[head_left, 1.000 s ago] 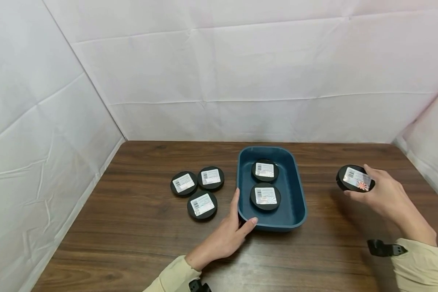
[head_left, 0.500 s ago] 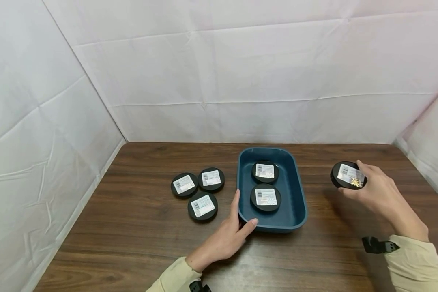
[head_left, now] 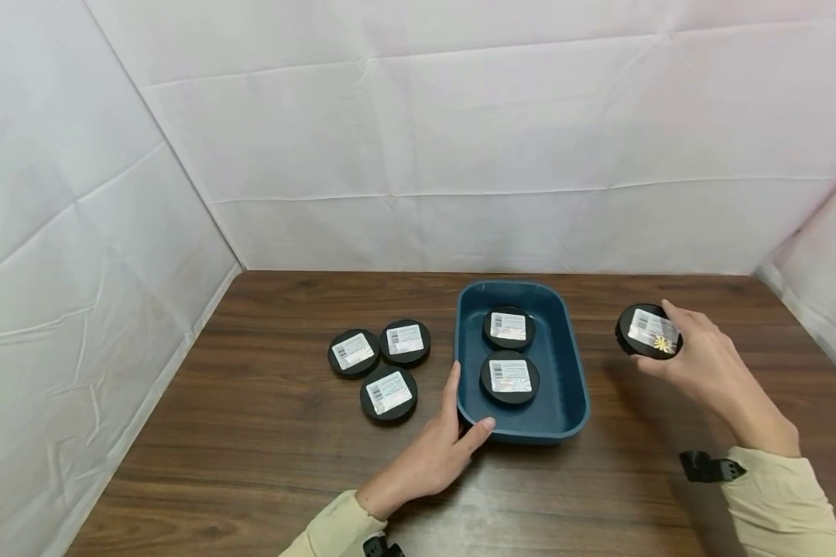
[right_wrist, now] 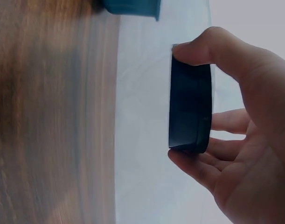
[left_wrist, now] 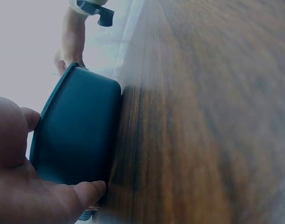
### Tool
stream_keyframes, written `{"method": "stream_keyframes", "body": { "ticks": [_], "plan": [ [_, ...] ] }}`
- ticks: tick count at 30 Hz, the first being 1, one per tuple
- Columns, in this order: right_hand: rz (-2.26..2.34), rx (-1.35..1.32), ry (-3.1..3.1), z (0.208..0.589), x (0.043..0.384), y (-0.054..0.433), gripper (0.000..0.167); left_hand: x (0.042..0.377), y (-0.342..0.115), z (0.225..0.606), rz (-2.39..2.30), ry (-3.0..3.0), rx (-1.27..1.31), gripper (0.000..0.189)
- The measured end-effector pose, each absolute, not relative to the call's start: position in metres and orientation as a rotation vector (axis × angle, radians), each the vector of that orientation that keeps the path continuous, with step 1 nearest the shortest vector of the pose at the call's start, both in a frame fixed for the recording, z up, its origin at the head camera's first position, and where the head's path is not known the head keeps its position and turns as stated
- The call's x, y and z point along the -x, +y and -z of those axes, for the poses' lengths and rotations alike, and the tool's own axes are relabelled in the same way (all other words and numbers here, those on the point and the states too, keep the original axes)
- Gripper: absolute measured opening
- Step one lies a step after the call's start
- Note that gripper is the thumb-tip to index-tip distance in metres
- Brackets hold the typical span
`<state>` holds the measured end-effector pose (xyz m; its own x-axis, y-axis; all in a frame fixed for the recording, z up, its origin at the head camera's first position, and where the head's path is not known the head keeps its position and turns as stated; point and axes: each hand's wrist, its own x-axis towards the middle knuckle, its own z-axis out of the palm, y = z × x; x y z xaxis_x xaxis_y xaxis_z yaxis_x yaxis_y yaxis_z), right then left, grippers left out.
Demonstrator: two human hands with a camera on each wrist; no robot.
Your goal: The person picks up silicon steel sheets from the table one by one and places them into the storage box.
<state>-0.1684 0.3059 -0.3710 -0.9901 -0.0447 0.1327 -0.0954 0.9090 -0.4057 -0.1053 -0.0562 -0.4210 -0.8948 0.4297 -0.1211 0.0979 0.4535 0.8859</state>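
My right hand (head_left: 710, 367) pinches a flat round black case (head_left: 648, 331) by its edge, to the right of the blue tray (head_left: 577, 387). A white label with a shiny sticker faces up on it. In the right wrist view the case (right_wrist: 191, 102) is seen edge-on, thumb on one side and fingers on the other, raised above the table. My left hand (head_left: 435, 456) holds the tray's near left corner, thumb at the front rim and fingers along the left wall. Inside the tray lie two like cases, one behind (head_left: 508, 327) and one nearer (head_left: 509, 377).
Left of the tray, three more labelled black cases lie close together on the wooden table (head_left: 251, 464): one at the left (head_left: 354, 353), one at the back (head_left: 406, 343) and one in front (head_left: 388, 394). White cloth walls (head_left: 460, 139) stand behind and at both sides.
My right hand has moved left toward the tray and slightly away from me, carrying the round black case. The left hand and the tray have stayed in place.
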Motion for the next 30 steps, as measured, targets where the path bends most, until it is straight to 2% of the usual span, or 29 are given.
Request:
{"method": "stream_keyframes", "body": {
  "ticks": [30],
  "plan": [
    [-0.655,-0.206,-2.906,0.371,0.168,0.269,0.095,0.105,-0.055,0.421,-1.412,2.392,-0.432,0.083]
  ]
}}
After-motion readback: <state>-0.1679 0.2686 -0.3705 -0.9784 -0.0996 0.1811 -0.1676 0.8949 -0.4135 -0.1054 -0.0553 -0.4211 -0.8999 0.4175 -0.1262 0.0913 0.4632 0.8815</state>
